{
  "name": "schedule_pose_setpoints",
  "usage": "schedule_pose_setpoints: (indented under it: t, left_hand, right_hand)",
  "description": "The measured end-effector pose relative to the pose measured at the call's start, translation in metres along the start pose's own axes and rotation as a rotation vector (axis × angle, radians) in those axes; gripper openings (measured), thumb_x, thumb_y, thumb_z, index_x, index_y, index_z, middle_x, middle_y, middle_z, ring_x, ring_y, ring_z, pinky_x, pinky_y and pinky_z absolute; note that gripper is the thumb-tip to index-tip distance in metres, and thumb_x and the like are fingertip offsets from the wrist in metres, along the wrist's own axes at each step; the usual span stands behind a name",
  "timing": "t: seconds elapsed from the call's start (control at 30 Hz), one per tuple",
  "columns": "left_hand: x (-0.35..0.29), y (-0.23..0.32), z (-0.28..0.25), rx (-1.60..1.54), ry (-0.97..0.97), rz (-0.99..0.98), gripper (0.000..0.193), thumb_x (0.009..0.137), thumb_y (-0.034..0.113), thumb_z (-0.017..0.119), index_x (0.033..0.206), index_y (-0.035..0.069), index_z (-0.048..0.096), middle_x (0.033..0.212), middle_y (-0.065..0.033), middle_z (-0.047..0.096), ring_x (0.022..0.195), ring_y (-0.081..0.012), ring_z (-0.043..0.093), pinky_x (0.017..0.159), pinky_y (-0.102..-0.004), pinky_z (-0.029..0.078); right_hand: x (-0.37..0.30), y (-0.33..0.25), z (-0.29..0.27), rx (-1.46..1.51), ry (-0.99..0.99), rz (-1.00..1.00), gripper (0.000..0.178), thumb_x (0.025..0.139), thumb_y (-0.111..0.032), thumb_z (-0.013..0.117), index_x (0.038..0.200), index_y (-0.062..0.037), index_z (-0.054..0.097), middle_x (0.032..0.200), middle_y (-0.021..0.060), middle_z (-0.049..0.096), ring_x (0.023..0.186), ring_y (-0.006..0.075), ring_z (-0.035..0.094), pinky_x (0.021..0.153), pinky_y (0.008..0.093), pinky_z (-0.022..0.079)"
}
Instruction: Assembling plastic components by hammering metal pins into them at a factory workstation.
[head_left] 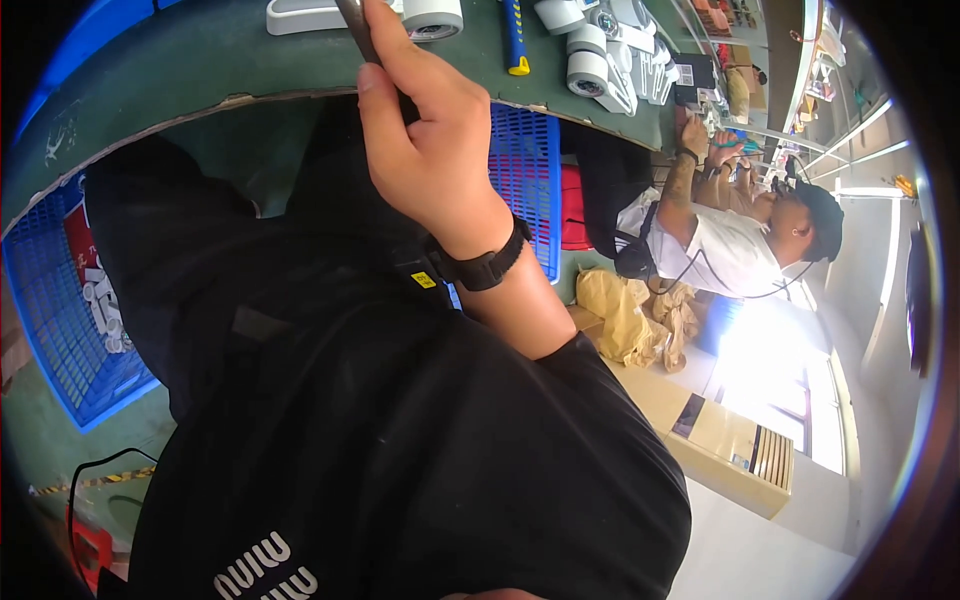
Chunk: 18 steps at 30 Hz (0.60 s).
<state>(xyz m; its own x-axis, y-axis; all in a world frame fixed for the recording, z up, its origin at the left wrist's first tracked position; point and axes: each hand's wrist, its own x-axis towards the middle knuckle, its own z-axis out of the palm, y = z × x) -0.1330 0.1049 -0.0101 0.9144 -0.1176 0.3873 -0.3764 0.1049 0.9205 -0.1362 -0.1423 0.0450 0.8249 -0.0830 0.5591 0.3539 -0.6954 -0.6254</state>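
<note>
My right hand (432,140), with a black band at the wrist, reaches over the near edge of the green work table (200,75). Its thumb and fingers are closed on a dark, narrow bar-shaped tool (355,28); the upper end runs out of the picture, so its kind is unclear. Just beyond the fingers lies a white part with a round grey end (433,20). Left of that rests a flat white frame-like piece (303,17). A blue and yellow handle (516,42) lies to the right of the hand. My left hand does not show.
Several white parts with round grey ends (590,60) are heaped on the table's right. Blue baskets stand below, one at left (60,330) holding white pieces, another (540,190) behind my wrist. A co-worker (735,240) works at right, near brown paper bags (620,315).
</note>
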Motion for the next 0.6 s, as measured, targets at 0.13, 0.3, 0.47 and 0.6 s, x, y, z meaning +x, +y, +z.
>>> schedule_pose_setpoints:
  t: [0.13,0.3,0.47,0.6]
  left_hand:
    - [0.002,0.004,0.008,-0.013,-0.036,-0.005,0.020,0.097,0.007,0.077,0.116,0.002,0.071,0.106,-0.0114,0.072,0.091,-0.0237,0.071,0.083,-0.0357,0.059]
    - [0.023,0.018,-0.005,0.081,-0.116,0.049,0.021,0.095,0.007,0.080,0.114,0.003,0.071,0.105,-0.0106,0.072,0.089,-0.0238,0.070,0.083,-0.0355,0.059]
    - [0.076,0.036,-0.022,0.176,-0.167,0.212,0.023,0.094,0.007,0.082,0.113,0.003,0.071,0.103,-0.0099,0.072,0.088,-0.0238,0.070,0.082,-0.0354,0.058]
    - [0.129,0.031,-0.001,0.336,-0.299,0.354,0.032,0.089,0.003,0.084,0.116,0.003,0.068,0.107,-0.0123,0.070,0.093,-0.0261,0.071,0.084,-0.0366,0.060]
  right_hand:
    - [0.005,0.004,-0.003,-0.019,-0.003,0.021,0.051,0.097,0.004,0.070,0.148,-0.0003,0.068,0.079,0.0163,0.066,0.069,0.0341,0.063,0.066,0.0414,0.052]
    - [0.016,-0.004,-0.019,-0.001,0.065,0.071,0.050,0.100,0.004,0.068,0.149,-0.0015,0.069,0.088,0.0180,0.071,0.075,0.0330,0.069,0.074,0.0365,0.056]
    - [0.024,-0.006,-0.029,0.015,-0.055,0.157,0.054,0.104,0.003,0.065,0.157,-0.0062,0.064,0.086,0.0113,0.068,0.076,0.0233,0.063,0.074,0.0328,0.053]
    - [0.017,-0.021,-0.045,0.042,-0.078,0.243,0.051,0.104,0.004,0.063,0.155,-0.0020,0.063,0.090,0.0180,0.069,0.077,0.0295,0.068,0.078,0.0352,0.056]
